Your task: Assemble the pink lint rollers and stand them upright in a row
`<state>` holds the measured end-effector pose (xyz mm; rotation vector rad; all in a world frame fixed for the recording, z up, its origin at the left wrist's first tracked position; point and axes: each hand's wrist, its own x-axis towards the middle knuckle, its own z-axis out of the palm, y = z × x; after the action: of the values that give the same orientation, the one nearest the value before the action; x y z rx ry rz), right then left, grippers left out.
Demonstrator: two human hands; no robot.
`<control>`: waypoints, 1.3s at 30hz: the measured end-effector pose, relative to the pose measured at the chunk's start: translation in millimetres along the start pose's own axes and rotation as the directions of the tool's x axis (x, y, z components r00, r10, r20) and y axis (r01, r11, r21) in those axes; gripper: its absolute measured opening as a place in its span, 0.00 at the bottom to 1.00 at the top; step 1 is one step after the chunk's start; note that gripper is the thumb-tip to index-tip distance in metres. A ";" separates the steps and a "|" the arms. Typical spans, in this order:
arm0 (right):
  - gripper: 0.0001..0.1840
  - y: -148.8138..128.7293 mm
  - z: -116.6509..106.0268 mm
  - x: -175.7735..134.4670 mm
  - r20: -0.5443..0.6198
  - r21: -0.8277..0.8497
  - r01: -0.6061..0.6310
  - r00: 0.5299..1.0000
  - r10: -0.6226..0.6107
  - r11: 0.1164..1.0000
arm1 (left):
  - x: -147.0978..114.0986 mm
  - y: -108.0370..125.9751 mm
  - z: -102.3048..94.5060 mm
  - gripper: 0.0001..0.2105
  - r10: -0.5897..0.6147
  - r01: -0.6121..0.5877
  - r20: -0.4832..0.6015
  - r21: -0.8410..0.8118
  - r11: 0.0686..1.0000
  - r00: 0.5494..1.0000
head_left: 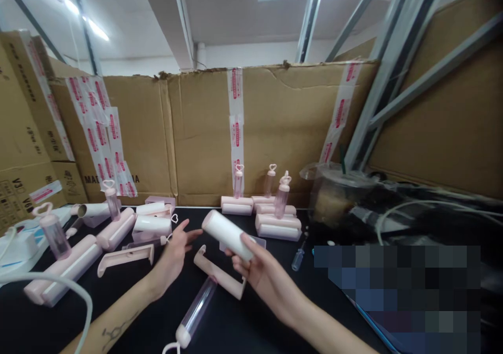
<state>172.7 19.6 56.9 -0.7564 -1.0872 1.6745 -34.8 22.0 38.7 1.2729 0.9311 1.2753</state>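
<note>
In the middle of the head view, my right hand (253, 262) grips a white lint roll (229, 233) with a pale pink end, tilted up to the left. My left hand (176, 254) is open, its fingers stretched toward the roll's far end; I cannot tell whether a fingertip touches it. Beneath the roll lies a pink roller frame (220, 275), joined to a clear handle (198, 307) with a loop at its tip. Another pink frame (126, 260) rests left of my left hand. Close by it lie white rolls (152, 225) in pink frames.
Several pink lint rollers with upright clear handles stand at left (65, 270) and at the back (278, 225). A small screwdriver (298, 258) lies right of my right hand. Further right is a plastic drink cup (334, 197). Cardboard (200, 134) walls the back; a white cable (84, 296) arcs at left.
</note>
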 end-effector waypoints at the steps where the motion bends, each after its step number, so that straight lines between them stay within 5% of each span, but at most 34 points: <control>1: 0.18 -3.1 -3.6 2.0 -0.030 -0.023 0.037 0.999 -0.038 0.999 | 0.5 -8.4 0.3 0.32 0.023 -0.017 -0.037 0.166 0.986 0.999; 4: 0.19 -12.2 -13.7 8.2 -0.070 -0.228 0.200 0.973 -0.221 0.953 | 2.2 -28.7 -1.6 0.29 0.056 -0.006 -0.054 0.661 0.750 0.997; 6: 0.20 -16.6 -17.6 11.7 -0.073 -0.380 0.262 0.947 -0.312 0.887 | 4.0 -33.0 -3.6 0.26 0.020 -0.003 -0.014 0.726 0.688 1.000; 8: 0.22 -19.2 -19.0 13.7 -0.064 -0.487 0.281 0.933 -0.355 0.827 | 5.1 -29.4 -4.3 0.26 -0.038 0.000 0.048 0.627 0.779 0.998; 11: 0.22 -20.8 -19.3 13.7 -0.021 -0.587 0.304 0.921 -0.389 0.750 | 2.6 -15.7 -0.9 0.28 -0.141 0.099 0.140 0.269 0.958 0.980; 17: 0.18 -18.8 -17.3 8.8 0.096 -0.743 0.330 0.914 -0.394 0.583 | -12.4 7.1 8.5 0.26 -0.181 0.212 0.212 -0.136 0.968 0.960; 22: 0.18 -15.3 -12.2 7.8 0.170 -0.746 0.332 0.933 -0.317 0.577 | -17.7 10.6 11.8 0.27 -0.201 0.251 0.267 -0.168 0.953 0.942; 27: 0.17 -13.1 -8.8 5.5 0.192 -0.735 0.344 0.932 -0.308 0.585 | -18.6 11.3 13.7 0.38 -0.217 0.286 0.309 -0.201 0.937 0.926; 32: 0.22 -0.3 -5.3 -1.4 0.255 -0.845 0.414 0.869 -0.424 0.339 | -17.1 6.1 14.0 0.17 -0.207 0.268 0.235 -0.272 0.924 0.950; 35: 0.23 5.9 -5.5 -3.7 0.303 -0.859 0.441 0.848 -0.436 0.260 | -16.5 -0.2 15.4 0.15 -0.242 0.277 0.156 -0.266 0.923 0.958; 37: 0.26 5.6 -6.5 -4.1 0.326 -0.836 0.454 0.863 -0.385 0.309 | -16.2 -2.4 16.2 0.14 -0.272 0.297 0.129 -0.259 0.919 0.954; 39: 0.29 2.7 -6.9 -3.6 0.316 -0.768 0.450 0.885 -0.341 0.456 | -15.7 -1.6 16.2 0.13 -0.285 0.305 0.109 -0.290 0.907 0.952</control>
<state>178.8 18.0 51.6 -0.8752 -2.0255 0.7153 -20.6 4.4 36.7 0.8876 0.8092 1.0823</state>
